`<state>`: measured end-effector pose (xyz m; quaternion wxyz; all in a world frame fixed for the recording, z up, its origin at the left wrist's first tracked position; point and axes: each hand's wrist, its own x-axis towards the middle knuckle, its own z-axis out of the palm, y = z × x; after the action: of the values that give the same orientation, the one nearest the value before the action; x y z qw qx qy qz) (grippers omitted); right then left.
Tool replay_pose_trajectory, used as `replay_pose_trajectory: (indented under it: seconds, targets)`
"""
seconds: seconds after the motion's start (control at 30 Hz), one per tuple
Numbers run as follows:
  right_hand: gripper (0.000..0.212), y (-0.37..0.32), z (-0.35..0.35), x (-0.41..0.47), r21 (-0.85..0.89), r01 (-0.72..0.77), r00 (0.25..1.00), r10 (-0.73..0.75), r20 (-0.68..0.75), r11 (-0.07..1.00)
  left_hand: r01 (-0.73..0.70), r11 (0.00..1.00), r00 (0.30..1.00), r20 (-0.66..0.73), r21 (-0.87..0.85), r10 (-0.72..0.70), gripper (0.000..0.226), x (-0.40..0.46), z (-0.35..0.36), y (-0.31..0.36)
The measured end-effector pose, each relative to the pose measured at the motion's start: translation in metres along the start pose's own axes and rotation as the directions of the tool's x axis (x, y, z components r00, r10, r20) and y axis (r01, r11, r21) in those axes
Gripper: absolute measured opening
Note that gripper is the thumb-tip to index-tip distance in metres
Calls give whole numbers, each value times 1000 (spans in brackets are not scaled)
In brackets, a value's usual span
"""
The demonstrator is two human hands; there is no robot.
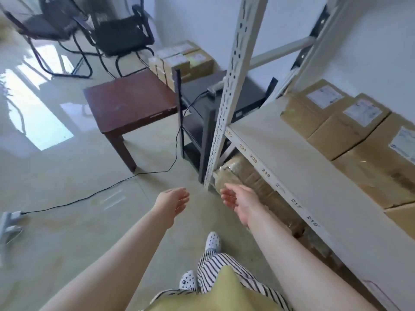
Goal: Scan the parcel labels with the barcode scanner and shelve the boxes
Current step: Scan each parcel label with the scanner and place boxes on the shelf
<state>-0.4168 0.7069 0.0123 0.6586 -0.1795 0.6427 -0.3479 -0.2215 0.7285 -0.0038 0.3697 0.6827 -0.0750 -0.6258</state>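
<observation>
Both arms extend forward over the floor (67, 232), palms turned toward each other; the left hand (173, 204) is wide, fingers relaxed and holding nothing; the right hand (238, 202) is likewise wide and holds nothing, positioned just beside the lower corner of the shelf rack (226, 104). Below the hands, striped trousers and spotted footwear are visible.

On the right, the middle shelf board (298, 167) carries numbered position marks along its front edge; three labelled boxes (350, 129) sit in a row at the rear of this board, touching one another, labels facing up. Beneath the board, further cartons (244, 176) occupy the lower level, partly hidden.

Beyond the rack upright stands a dark stand (202, 113); the barcode scanner (215, 88) rests on its top surface, partly hidden by the upright; its black cable (112, 187) runs down across the floor to a power strip (10, 217) at the left edge. A brown table (130, 102) stands beside the stand, touching it or nearly so.

Farther back, a stack of parcels (179, 60) sits on the floor against the wall; two black chairs (89, 30) stand at upper left.
</observation>
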Motion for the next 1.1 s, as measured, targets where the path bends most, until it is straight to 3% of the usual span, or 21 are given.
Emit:
replay_pose_trajectory:
  seconds: [0.23, 0.43, 0.63, 0.77, 1.1]
  targets:
    - [8, -53, 93, 85, -49, -43, 997, 45, 56, 998, 11, 998, 1000, -4, 59, -11, 12, 75, -9, 75]
    - [7, -141, 192, 151, -23, 46, 995, -44, 87, 999, -152, 972, 986, -34, 177, 160, 12, 136, -6, 213]
    - [9, -239, 272, 206, -15, 236, 972, -235, 12, 972, -388, 851, 909, -8, 353, 418, 18, 188, 6, 350]
    - [7, -286, 315, 251, 21, 260, 964, -259, -62, 965, -496, 713, 838, 59, 496, 542, 11, 229, 17, 422]
    - [7, -358, 388, 371, 120, 139, 964, -106, -245, 983, -523, 601, 845, 276, 604, 458, 6, 358, 34, 575]
